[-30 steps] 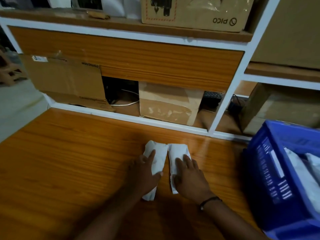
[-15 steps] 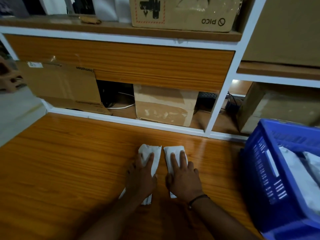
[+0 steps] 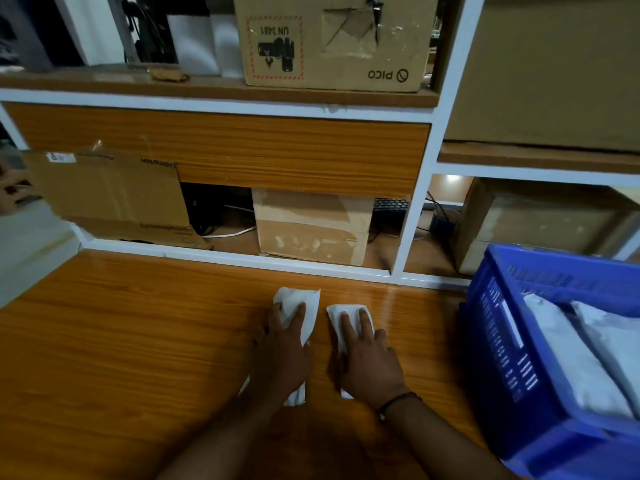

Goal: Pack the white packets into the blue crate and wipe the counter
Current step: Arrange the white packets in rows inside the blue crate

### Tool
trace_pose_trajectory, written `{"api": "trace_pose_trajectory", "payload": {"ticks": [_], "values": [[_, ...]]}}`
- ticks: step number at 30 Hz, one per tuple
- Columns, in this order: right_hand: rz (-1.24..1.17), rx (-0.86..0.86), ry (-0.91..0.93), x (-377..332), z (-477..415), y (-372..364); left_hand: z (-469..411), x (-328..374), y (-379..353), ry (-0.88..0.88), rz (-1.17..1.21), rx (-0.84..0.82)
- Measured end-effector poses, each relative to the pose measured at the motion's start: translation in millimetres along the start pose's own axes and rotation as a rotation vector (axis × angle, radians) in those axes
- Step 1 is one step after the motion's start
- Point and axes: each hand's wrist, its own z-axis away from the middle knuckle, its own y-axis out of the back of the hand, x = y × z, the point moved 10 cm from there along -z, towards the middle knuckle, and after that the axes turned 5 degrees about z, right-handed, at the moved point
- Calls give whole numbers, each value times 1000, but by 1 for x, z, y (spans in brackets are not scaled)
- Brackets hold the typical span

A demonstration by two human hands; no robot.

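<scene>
Both hands are being drawn back toward the person compared with a second ago, and the two white cloths under them are being dragged along, now lying farther from the white shelf frame (image 3: 311,268). Left hand (image 3: 282,355) is being pressed flat, fingers spread, on the left cloth (image 3: 308,313), a crumpled, soft, elongated piece whose near end is showing below the wrist. Right hand (image 3: 370,362) is being laid flat and open on the right cloth (image 3: 334,311), a smaller folded rectangle; a dark band (image 3: 398,401) is being worn on that wrist. Neither cloth is being gripped. The surface (image 3: 121,341) is glossy orange wood grain. At the right edge the blue crate (image 3: 502,358), a slotted plastic one, is holding smooth white packets (image 3: 568,355). Above, a cardboard box (image 3: 339,43) is standing upside down on a shelf, its print reading "PICO" and "UN 3481". A flattened carton (image 3: 110,192) in the lower bay is carrying inverted lettering too blurred to be read surely.
</scene>
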Motion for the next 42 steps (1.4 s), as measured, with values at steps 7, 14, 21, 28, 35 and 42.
{"api": "trace_pose_trajectory", "payload": {"ticks": [7,14,21,28,35,42], "values": [[-43,200,-40,16,-1,92,-12,48,61,-47,130,79],[8,382,-148,61,25,176,-14,122,98,-115,251,93],[65,482,-196,145,82,225,14,241,96,-334,370,2],[32,519,-274,271,142,248,51,363,70,-394,387,-78],[102,367,-366,432,194,236,104,494,6,-431,285,-201],[243,137,-387,551,218,199,128,586,-61,-395,165,-272]]}}
